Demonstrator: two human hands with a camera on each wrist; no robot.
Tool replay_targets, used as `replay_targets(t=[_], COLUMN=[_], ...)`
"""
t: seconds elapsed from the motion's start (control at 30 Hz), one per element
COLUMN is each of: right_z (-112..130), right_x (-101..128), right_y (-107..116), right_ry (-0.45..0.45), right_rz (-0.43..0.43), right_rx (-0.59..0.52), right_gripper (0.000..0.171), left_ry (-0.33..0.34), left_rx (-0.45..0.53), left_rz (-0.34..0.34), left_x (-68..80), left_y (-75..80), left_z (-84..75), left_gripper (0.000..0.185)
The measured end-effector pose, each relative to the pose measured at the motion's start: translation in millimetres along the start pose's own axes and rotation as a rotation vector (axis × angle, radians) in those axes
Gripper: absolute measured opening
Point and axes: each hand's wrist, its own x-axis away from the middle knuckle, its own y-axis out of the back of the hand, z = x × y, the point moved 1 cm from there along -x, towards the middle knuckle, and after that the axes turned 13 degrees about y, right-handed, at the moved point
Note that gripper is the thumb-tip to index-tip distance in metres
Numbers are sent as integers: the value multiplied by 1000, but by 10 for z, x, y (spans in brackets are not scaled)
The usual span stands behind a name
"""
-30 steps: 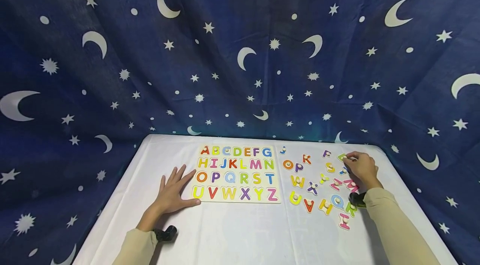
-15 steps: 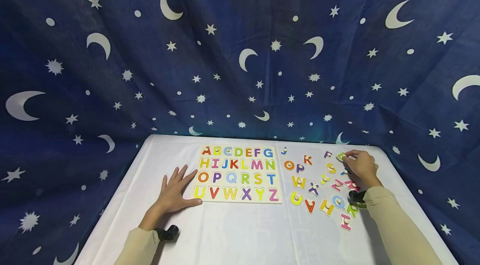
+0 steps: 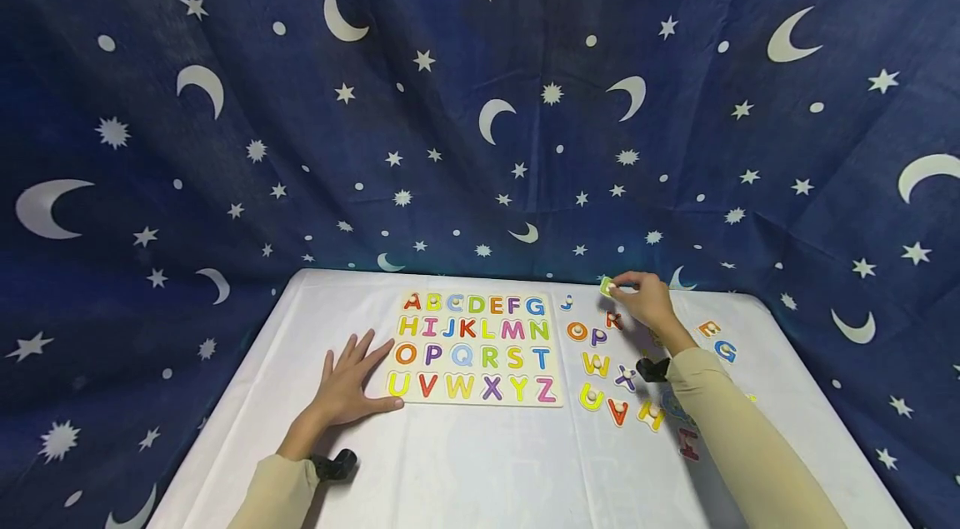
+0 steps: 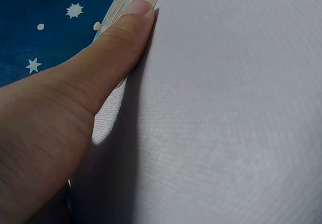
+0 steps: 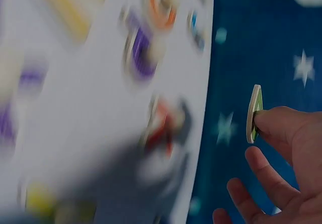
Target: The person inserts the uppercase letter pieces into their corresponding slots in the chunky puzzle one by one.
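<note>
My right hand (image 3: 647, 301) pinches a small green letter piece (image 3: 607, 286) and holds it in the air above the loose letters; the same green piece (image 5: 254, 114) shows edge-on at my fingertips in the blurred right wrist view. My left hand (image 3: 347, 380) lies flat with spread fingers on the white table, its thumb (image 4: 118, 43) against the lower left corner of the alphabet puzzle board (image 3: 475, 346). The board shows coloured letters A to Z in rows.
Loose wooden letters lie right of the board, among them an orange O (image 3: 576, 331), a yellow W (image 3: 596, 363), an orange E (image 3: 709, 329) and a blue G (image 3: 725, 350). The white table (image 3: 480, 462) is ringed by a blue star-and-moon cloth (image 3: 480, 96).
My right hand lifted the green piece off the table's right side and carried it left and up. That uncovered the E and G. My left hand stayed put.
</note>
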Motion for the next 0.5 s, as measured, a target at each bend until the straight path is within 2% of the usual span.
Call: replay_targets(t=[0.23, 0.5], right_z=[547, 1031], right_x=[-196, -359], right_y=[-437, -989], right_ry=[41, 77], right_rz=[66, 131], right_rx=[-100, -173], right_gripper=[19, 16], left_ry=[13, 21], left_rx=[-2, -1], left_rz=[3, 16], left_x=[-3, -19], left_y=[-3, -9], left_z=[20, 20], left_gripper=[108, 109])
